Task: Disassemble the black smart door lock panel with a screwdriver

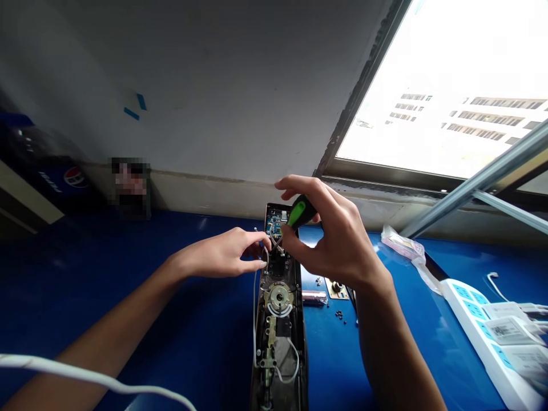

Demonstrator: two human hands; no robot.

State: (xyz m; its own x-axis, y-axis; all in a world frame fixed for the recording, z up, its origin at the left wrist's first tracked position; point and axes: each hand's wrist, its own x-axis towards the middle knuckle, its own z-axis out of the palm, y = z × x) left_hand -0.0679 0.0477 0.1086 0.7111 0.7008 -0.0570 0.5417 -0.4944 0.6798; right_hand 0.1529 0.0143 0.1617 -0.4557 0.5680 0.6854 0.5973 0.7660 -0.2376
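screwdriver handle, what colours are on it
The screwdriver handle is bright green and black, as the head view shows.

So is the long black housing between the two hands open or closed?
The housing is open: its blue circuit board, round silvery metal disc and thin white wire are exposed.

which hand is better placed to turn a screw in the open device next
Probably the right hand: it grips the green-and-black screwdriver, which slants down toward the open device. The left hand shows no tool and is at the device's left edge, seemingly better suited to steadying.
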